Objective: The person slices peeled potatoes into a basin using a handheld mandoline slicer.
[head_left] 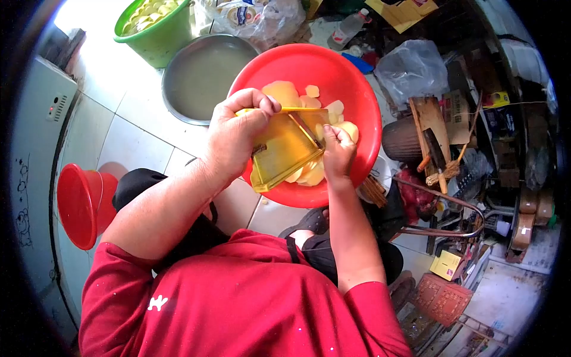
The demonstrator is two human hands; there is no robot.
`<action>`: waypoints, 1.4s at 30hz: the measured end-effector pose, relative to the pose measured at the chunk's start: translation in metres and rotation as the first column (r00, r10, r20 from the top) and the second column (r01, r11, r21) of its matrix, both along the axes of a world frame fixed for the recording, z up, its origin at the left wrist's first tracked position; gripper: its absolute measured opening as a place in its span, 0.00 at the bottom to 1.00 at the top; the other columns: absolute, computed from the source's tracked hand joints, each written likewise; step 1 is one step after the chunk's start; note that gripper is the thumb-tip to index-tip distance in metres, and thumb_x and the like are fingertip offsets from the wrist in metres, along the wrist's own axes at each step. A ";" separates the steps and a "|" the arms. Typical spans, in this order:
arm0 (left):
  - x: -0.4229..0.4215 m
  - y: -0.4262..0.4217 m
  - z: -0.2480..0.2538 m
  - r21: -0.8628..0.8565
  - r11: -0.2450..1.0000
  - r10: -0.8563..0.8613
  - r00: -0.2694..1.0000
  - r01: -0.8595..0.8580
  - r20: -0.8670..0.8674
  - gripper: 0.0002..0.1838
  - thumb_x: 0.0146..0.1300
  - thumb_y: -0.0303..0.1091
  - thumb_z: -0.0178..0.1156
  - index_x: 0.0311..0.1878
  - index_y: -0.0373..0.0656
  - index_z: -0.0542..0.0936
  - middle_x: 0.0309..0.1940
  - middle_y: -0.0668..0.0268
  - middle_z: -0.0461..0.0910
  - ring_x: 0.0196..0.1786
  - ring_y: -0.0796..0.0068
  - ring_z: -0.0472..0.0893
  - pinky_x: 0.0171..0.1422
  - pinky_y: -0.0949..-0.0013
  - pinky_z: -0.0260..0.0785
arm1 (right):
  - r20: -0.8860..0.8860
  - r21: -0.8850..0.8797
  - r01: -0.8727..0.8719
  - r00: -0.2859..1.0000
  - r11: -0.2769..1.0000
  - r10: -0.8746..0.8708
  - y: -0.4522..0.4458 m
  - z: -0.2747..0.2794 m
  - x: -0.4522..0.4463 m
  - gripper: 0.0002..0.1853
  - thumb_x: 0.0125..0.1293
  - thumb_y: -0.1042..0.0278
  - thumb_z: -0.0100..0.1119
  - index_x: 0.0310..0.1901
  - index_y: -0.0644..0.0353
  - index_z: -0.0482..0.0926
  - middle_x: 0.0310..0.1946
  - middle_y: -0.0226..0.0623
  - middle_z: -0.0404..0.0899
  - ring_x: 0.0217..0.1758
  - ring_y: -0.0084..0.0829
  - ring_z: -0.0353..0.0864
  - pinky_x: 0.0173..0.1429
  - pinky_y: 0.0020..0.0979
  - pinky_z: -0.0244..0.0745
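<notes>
A yellow mandoline slicer [285,146] is held tilted above a red basin [363,89], its dark blade strip running across the frame. My left hand [237,134] is closed around the slicer's upper left edge. On the other side, my right hand [339,152] has its fingers closed at the slicer's right edge near the blade. Inside the basin lie several pale yellow slices [282,93], probably potato. More slices show below the slicer, partly hidden by it and by my right hand.
A grey basin of cloudy water [208,74] stands left of the red one. Behind it is a green tub [151,35] holding pale pieces. A red bucket [80,205] sits at the left. Knives, a wooden board [423,122] and a metal-framed chair [464,208] crowd the right.
</notes>
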State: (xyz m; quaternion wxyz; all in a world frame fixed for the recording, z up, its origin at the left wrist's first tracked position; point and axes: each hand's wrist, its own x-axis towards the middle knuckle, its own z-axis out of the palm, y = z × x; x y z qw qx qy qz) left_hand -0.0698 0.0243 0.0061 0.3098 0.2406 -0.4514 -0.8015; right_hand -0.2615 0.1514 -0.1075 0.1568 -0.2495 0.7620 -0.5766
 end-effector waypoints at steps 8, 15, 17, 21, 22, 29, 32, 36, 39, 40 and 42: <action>0.000 0.000 0.003 0.004 1.000 -0.006 1.000 0.006 0.013 0.04 0.50 0.22 0.51 0.30 0.41 0.72 0.40 0.65 0.75 0.45 0.72 0.73 0.56 0.70 0.65 | 0.156 0.031 0.011 0.988 0.999 -0.016 0.000 0.013 0.006 0.13 0.68 0.63 0.56 0.40 0.66 0.81 0.29 0.23 0.77 0.34 0.16 0.71 0.39 0.20 0.67; -0.002 0.003 -0.001 0.004 1.000 0.009 0.999 -0.008 -0.039 0.04 0.50 0.23 0.51 0.31 0.41 0.72 0.40 0.65 0.75 0.46 0.73 0.72 0.56 0.70 0.65 | -0.090 -0.056 -0.351 0.934 0.935 0.346 0.010 0.086 0.078 0.06 0.64 0.71 0.62 0.39 0.63 0.77 0.31 0.25 0.73 0.34 0.15 0.70 0.41 0.20 0.67; -0.001 0.003 0.001 0.017 1.000 -0.011 0.999 0.012 -0.052 0.04 0.50 0.22 0.51 0.30 0.41 0.72 0.41 0.64 0.75 0.46 0.73 0.72 0.57 0.70 0.64 | -0.139 -0.075 -0.442 0.892 0.894 0.430 0.010 0.114 0.098 0.10 0.60 0.66 0.67 0.38 0.61 0.77 0.31 0.29 0.72 0.33 0.21 0.71 0.39 0.24 0.69; 0.001 0.004 0.001 -0.067 0.998 -0.017 1.000 0.017 0.003 0.04 0.51 0.22 0.51 0.30 0.41 0.72 0.41 0.64 0.75 0.46 0.73 0.72 0.56 0.71 0.64 | -0.404 0.015 -0.512 0.783 0.859 0.474 0.003 0.146 0.115 0.16 0.52 0.65 0.73 0.38 0.59 0.76 0.30 0.29 0.70 0.30 0.24 0.69 0.35 0.26 0.69; 0.000 0.003 0.001 -0.034 0.999 -0.024 0.999 0.023 -0.034 0.04 0.52 0.21 0.51 0.31 0.40 0.74 0.40 0.66 0.75 0.46 0.76 0.72 0.56 0.73 0.64 | -0.449 0.018 -0.506 0.766 0.862 0.459 0.000 0.146 0.118 0.18 0.49 0.69 0.75 0.38 0.61 0.76 0.31 0.26 0.69 0.29 0.18 0.65 0.34 0.21 0.67; 0.001 0.001 -0.002 -0.035 0.999 0.009 1.000 -0.009 -0.024 0.05 0.50 0.21 0.50 0.30 0.39 0.75 0.40 0.66 0.76 0.46 0.75 0.73 0.57 0.73 0.62 | -0.065 -0.192 -0.451 0.892 0.871 0.447 0.013 0.142 0.113 0.07 0.58 0.74 0.64 0.36 0.61 0.76 0.27 0.30 0.74 0.26 0.19 0.74 0.30 0.22 0.71; 0.001 -0.001 0.002 0.011 1.000 -0.001 1.000 0.002 -0.030 0.05 0.50 0.22 0.51 0.30 0.40 0.75 0.40 0.65 0.76 0.47 0.74 0.72 0.57 0.74 0.61 | -0.024 -0.152 -0.402 0.915 0.903 0.403 0.035 0.145 0.091 0.05 0.59 0.74 0.63 0.35 0.61 0.76 0.26 0.30 0.74 0.27 0.19 0.75 0.31 0.23 0.72; 0.003 -0.008 -0.010 -0.021 0.999 -0.041 0.999 0.041 -0.029 0.04 0.53 0.24 0.50 0.31 0.41 0.74 0.42 0.64 0.75 0.48 0.73 0.72 0.59 0.72 0.61 | -0.106 0.148 -0.196 0.971 0.969 0.212 0.107 0.147 0.040 0.04 0.59 0.73 0.61 0.36 0.60 0.78 0.25 0.31 0.78 0.27 0.19 0.76 0.33 0.26 0.74; 0.003 -0.013 -0.014 0.014 0.996 -0.089 0.994 0.091 -0.066 0.06 0.54 0.23 0.49 0.33 0.41 0.74 0.44 0.64 0.75 0.48 0.72 0.73 0.59 0.71 0.63 | -0.371 0.285 0.167 0.927 0.944 -0.052 0.200 0.134 -0.017 0.02 0.59 0.72 0.60 0.33 0.59 0.80 0.28 0.34 0.82 0.30 0.22 0.80 0.36 0.27 0.76; 0.003 -0.012 -0.014 0.036 0.996 -0.074 0.996 0.076 -0.058 0.06 0.54 0.22 0.49 0.34 0.41 0.74 0.44 0.64 0.75 0.48 0.71 0.73 0.58 0.71 0.63 | -0.463 0.300 0.248 0.882 0.921 -0.087 0.242 0.125 -0.038 0.03 0.59 0.72 0.60 0.34 0.59 0.80 0.27 0.32 0.81 0.29 0.21 0.79 0.36 0.26 0.75; 0.004 -0.017 -0.022 0.055 0.993 -0.100 0.991 0.105 -0.089 0.06 0.57 0.23 0.49 0.35 0.41 0.74 0.44 0.64 0.75 0.49 0.71 0.73 0.59 0.70 0.64 | -0.417 0.352 0.424 0.869 0.835 -0.266 0.311 0.126 -0.044 0.03 0.60 0.72 0.60 0.35 0.59 0.79 0.25 0.30 0.79 0.29 0.19 0.76 0.36 0.25 0.74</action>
